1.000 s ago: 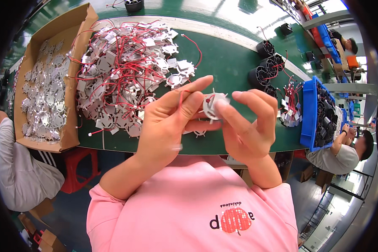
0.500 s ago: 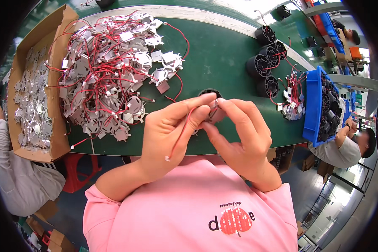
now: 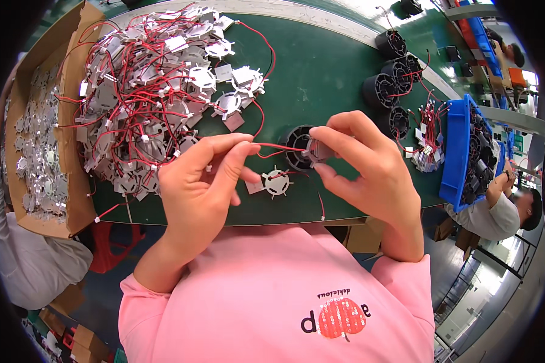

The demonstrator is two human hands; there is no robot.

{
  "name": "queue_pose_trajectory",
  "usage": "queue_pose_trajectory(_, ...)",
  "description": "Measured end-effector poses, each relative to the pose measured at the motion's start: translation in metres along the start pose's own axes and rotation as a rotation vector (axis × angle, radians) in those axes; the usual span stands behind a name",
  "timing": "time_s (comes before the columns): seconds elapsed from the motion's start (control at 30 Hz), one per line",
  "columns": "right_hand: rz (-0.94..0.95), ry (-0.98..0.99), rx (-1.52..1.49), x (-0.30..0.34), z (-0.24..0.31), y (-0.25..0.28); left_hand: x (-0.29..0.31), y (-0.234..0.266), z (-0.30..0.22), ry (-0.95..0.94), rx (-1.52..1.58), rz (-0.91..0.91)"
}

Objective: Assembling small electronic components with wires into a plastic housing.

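Pinched between the thumb and forefinger of my left hand (image 3: pixel 203 175) is the end of a red wire (image 3: pixel 281 146), drawn out fairly straight to the right. My right hand (image 3: pixel 369 166) grips a small pale plate (image 3: pixel 320 151) by its edges, and the wire runs to it. Right beneath that plate stands a black round housing (image 3: pixel 295 138), partly covered by the plate and fingers. Close in front of the housing a white disc with prongs (image 3: pixel 277 183) lies on the green table, a square tab at its left and a red wire across it.
A big heap of white pronged discs with red wires (image 3: pixel 145 103) covers the left, beside a cardboard box (image 3: pixel 79 151) of similar pieces. Several black housings (image 3: pixel 379 91), a wire bundle (image 3: pixel 429 145) and a blue bin (image 3: pixel 456 151) stand right. Other people sit at both sides.
My hands have moved apart from their close pinch, left hand leftward and right hand rightward. The wire that hung over my left hand now stretches between them, uncovering the housing and disc.
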State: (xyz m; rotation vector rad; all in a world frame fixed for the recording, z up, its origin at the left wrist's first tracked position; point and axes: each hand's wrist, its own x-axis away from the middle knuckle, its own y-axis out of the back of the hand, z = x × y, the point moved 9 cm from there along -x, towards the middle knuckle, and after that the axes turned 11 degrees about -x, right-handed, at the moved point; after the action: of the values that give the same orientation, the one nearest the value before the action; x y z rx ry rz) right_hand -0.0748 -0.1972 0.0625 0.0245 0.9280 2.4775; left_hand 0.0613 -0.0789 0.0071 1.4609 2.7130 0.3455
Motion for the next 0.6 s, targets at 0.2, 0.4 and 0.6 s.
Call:
queue_pose_trajectory(0.2, 0.17, 0.049, 0.078, -0.011, 0.001, -0.008, 0.02, 0.005, -0.062, -0.474, -0.86, -0.358)
queue_pose_trajectory(0.4, 0.218, 0.047, 0.084, -0.015, 0.006, -0.012, 0.008, -0.057, -0.038, -0.464, -0.834, 0.02)
queue_pose_trajectory(0.6, 0.161, -0.03, 0.075, -0.011, 0.005, -0.015, 0.004, -0.066, -0.026, -0.463, -0.719, 0.068)
